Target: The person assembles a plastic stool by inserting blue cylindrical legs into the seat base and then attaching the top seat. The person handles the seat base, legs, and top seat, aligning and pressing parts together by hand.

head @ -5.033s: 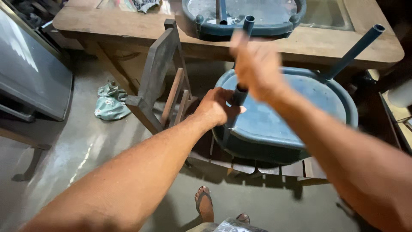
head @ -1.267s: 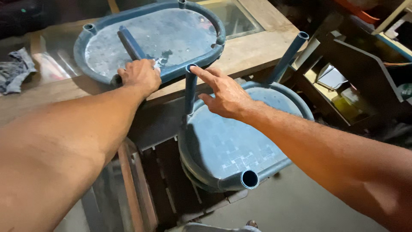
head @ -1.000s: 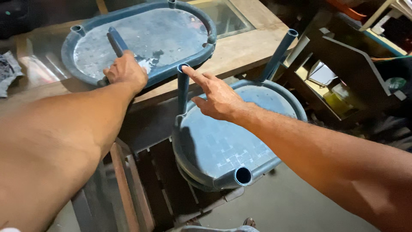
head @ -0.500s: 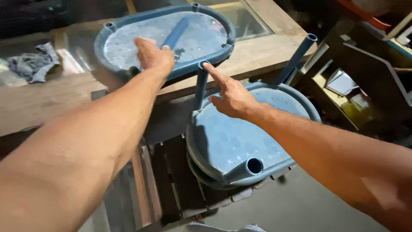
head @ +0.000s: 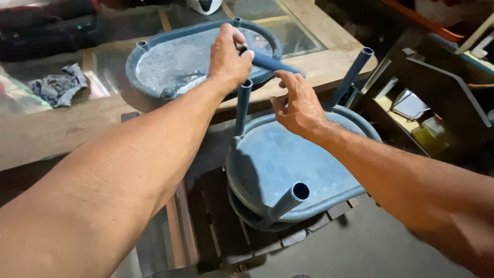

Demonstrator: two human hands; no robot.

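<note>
The left hand [head: 228, 57] grips a loose blue tube leg [head: 275, 63]; the right hand [head: 298, 105], fingers half-spread, reaches beside it. Two dusty blue oval stools [head: 288, 164] lie upturned.

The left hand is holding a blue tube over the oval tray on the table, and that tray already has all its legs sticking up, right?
Not quite. The left hand does hold a blue tube over the tray on the table, but the head view shows only empty sockets there. The legs stand on the lower tray.
</note>
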